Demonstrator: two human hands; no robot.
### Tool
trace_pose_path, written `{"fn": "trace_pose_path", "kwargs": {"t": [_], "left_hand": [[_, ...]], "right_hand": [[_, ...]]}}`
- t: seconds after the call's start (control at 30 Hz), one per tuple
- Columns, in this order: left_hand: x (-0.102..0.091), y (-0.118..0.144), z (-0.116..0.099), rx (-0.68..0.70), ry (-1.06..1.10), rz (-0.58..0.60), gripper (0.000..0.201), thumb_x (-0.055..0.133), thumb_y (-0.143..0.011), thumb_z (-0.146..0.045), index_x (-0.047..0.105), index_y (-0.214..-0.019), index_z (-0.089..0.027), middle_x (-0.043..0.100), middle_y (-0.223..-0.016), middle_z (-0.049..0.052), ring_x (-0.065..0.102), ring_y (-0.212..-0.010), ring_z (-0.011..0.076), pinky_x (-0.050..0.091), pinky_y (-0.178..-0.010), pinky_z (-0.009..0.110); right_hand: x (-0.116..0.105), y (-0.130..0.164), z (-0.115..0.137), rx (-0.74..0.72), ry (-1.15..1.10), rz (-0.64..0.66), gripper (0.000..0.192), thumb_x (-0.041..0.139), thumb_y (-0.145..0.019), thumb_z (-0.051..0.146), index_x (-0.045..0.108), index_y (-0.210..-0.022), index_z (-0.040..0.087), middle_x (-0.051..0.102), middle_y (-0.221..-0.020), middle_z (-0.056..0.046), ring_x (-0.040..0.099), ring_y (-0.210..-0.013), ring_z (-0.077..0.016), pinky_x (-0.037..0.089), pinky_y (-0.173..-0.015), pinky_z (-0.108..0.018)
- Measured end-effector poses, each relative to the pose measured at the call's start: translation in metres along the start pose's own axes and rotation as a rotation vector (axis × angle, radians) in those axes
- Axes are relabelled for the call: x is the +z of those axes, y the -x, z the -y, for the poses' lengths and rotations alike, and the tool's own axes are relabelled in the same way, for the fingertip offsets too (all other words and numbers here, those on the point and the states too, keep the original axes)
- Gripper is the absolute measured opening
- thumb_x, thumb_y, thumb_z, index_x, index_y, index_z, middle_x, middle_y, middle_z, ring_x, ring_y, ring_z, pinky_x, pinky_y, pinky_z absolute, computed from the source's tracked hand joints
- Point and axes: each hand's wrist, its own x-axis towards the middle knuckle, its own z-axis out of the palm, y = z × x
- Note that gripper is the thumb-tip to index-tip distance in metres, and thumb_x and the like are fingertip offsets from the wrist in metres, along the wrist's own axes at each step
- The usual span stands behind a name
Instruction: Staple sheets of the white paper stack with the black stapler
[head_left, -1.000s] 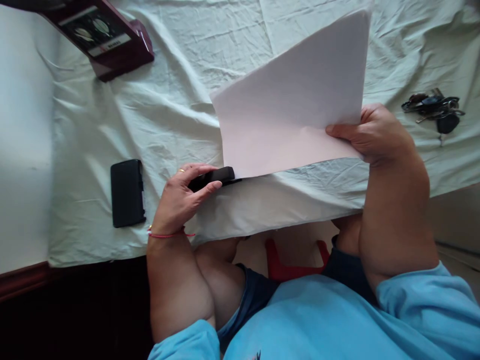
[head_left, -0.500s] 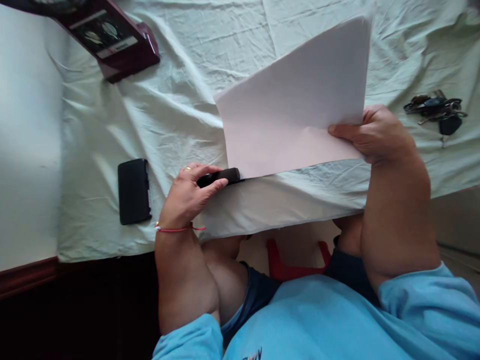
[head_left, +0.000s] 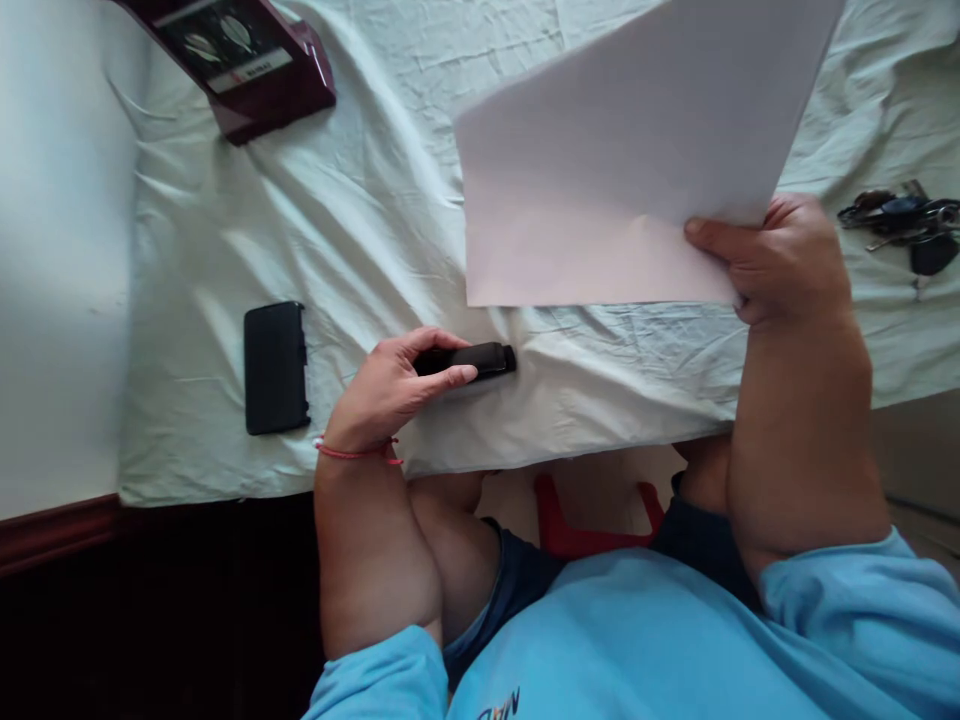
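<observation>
My left hand (head_left: 397, 385) is closed around a black stapler (head_left: 480, 359), which rests on the pale green cloth near its front edge. The stapler's nose points right and stands apart from the paper. Between thumb and fingers, my right hand (head_left: 780, 255) grips a stack of white paper sheets (head_left: 600, 200) by its lower right corner. The sheets are lifted and tilted above the cloth, with their lower edge just beyond the stapler. The right-hand fingers under the paper are hidden.
A black phone-like case (head_left: 275, 368) lies left of my left hand. At the far left stands a dark red appliance (head_left: 277, 85) with dials. A bunch of keys (head_left: 907, 225) is at the right. The cloth (head_left: 375, 230) is wrinkled, and a red stool (head_left: 577, 530) shows below.
The paper has moved up and right, away from the stapler, with my right hand still gripping it. My left hand and the stapler have shifted slightly right. The view has shifted a little.
</observation>
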Motion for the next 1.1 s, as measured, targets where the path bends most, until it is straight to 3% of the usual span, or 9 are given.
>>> {"fn": "trace_pose_path", "kwargs": {"t": [0.17,0.27,0.4,0.5,0.63,0.8,0.9,1.0,1.1], "left_hand": [[0.010,-0.001,-0.001,0.023,0.059,-0.032,0.048,0.087,-0.090,-0.070,0.091,-0.093,-0.022,0.085,-0.089,0.008,0.074,-0.086,0.0262,0.057,-0.078,0.035],[0.019,-0.007,0.003,0.026,0.273,-0.184,0.049,0.091,-0.089,-0.070,0.088,-0.094,-0.022,0.082,-0.091,0.008,0.073,-0.084,0.0224,0.059,-0.076,0.033],[0.025,-0.017,0.011,-0.011,0.570,-0.363,0.055,0.100,-0.079,-0.072,0.081,-0.104,-0.027,0.081,-0.107,0.007,0.074,-0.099,0.0216,0.058,-0.077,0.029],[0.024,-0.019,0.011,-0.008,0.643,-0.331,0.058,0.103,-0.074,-0.065,0.079,-0.111,-0.028,0.080,-0.116,0.007,0.071,-0.096,0.0192,0.056,-0.074,0.028],[0.025,-0.018,0.005,-0.034,0.560,-0.344,0.046,0.108,-0.062,-0.046,0.075,-0.085,-0.023,0.065,-0.074,-0.002,0.051,-0.063,0.0110,0.040,-0.057,0.026],[0.029,-0.019,0.007,-0.003,0.439,-0.353,0.055,0.101,-0.075,-0.061,0.063,-0.064,-0.023,0.045,-0.057,-0.005,0.033,-0.054,0.0093,0.023,-0.051,0.027],[0.030,-0.022,0.011,0.014,0.442,-0.385,0.065,0.098,-0.080,-0.072,0.057,-0.063,-0.024,0.045,-0.058,-0.004,0.034,-0.055,0.0099,0.024,-0.050,0.027],[0.030,-0.023,0.012,0.018,0.489,-0.374,0.065,0.095,-0.079,-0.080,0.063,-0.071,-0.024,0.050,-0.061,-0.003,0.041,-0.055,0.0104,0.027,-0.050,0.027],[0.029,-0.021,0.009,0.007,0.492,-0.354,0.056,0.104,-0.072,-0.066,0.069,-0.080,-0.023,0.056,-0.066,-0.004,0.041,-0.055,0.0093,0.027,-0.051,0.027]], "right_hand": [[0.001,-0.001,-0.002,-0.018,-0.134,0.037,0.024,0.097,-0.069,0.016,0.083,-0.088,0.019,0.085,-0.100,-0.003,0.078,-0.090,-0.0179,0.070,-0.093,-0.040],[-0.001,0.000,0.001,0.006,-0.183,0.055,0.030,0.100,-0.063,0.018,0.084,-0.088,0.020,0.088,-0.104,-0.003,0.081,-0.092,-0.0207,0.072,-0.097,-0.044],[-0.001,0.005,0.006,0.043,-0.239,0.092,0.035,0.100,-0.059,0.017,0.083,-0.091,0.020,0.088,-0.106,-0.003,0.083,-0.096,-0.0222,0.073,-0.101,-0.047],[0.001,0.009,0.009,0.031,-0.236,0.123,0.034,0.097,-0.061,0.015,0.084,-0.091,0.019,0.088,-0.105,-0.003,0.082,-0.095,-0.0198,0.073,-0.101,-0.044],[0.005,0.012,0.008,0.043,-0.142,0.139,0.025,0.095,-0.066,0.017,0.083,-0.088,0.019,0.086,-0.100,-0.002,0.079,-0.088,-0.0172,0.073,-0.088,-0.037],[0.007,0.012,0.007,0.073,-0.034,0.184,0.017,0.094,-0.079,0.022,0.080,-0.089,0.018,0.082,-0.093,-0.003,0.076,-0.082,-0.0168,0.071,-0.077,-0.034],[0.007,0.012,0.007,0.082,-0.039,0.167,0.014,0.093,-0.084,0.019,0.080,-0.090,0.017,0.082,-0.095,-0.004,0.077,-0.084,-0.0169,0.072,-0.084,-0.037],[0.008,0.013,0.008,0.069,-0.100,0.142,0.012,0.090,-0.084,0.013,0.083,-0.093,0.016,0.085,-0.103,-0.005,0.080,-0.089,-0.0171,0.073,-0.090,-0.037],[0.010,0.014,0.009,0.065,-0.118,0.142,0.013,0.091,-0.082,0.014,0.084,-0.092,0.017,0.086,-0.102,-0.004,0.081,-0.089,-0.0170,0.073,-0.089,-0.036]]}}
